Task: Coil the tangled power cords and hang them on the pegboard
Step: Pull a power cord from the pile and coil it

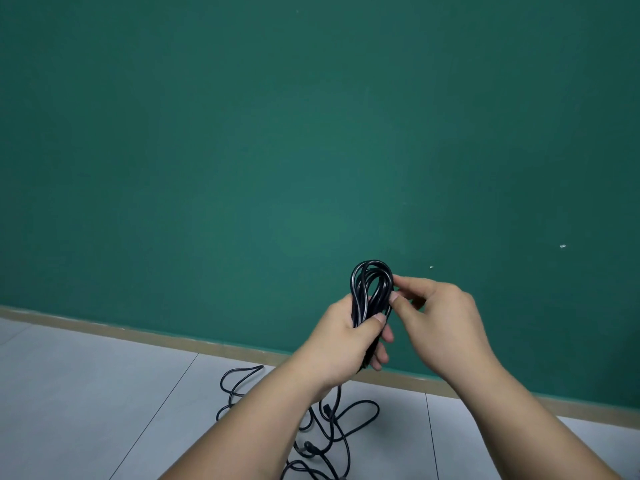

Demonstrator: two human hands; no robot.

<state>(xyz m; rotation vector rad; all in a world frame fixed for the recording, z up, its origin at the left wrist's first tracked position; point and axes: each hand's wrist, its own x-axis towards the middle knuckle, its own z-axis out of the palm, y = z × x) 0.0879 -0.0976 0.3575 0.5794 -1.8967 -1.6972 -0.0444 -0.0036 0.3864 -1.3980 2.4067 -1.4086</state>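
Green wall [242, 133] | coiled cord [367, 287] gripped in left hand [339, 341] | right hand [440, 317] apparently pinching its top loops

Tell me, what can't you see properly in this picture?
Head view:
- Coiled cord: lower part hidden inside the left hand; the right hand pinches its side.
- Loose cords on the floor: partly behind the left forearm, cut off by the bottom edge; how many, unclear.
- Plug ends: too small to identify.
- Pegboard: nowhere in view; only the green wall shows.
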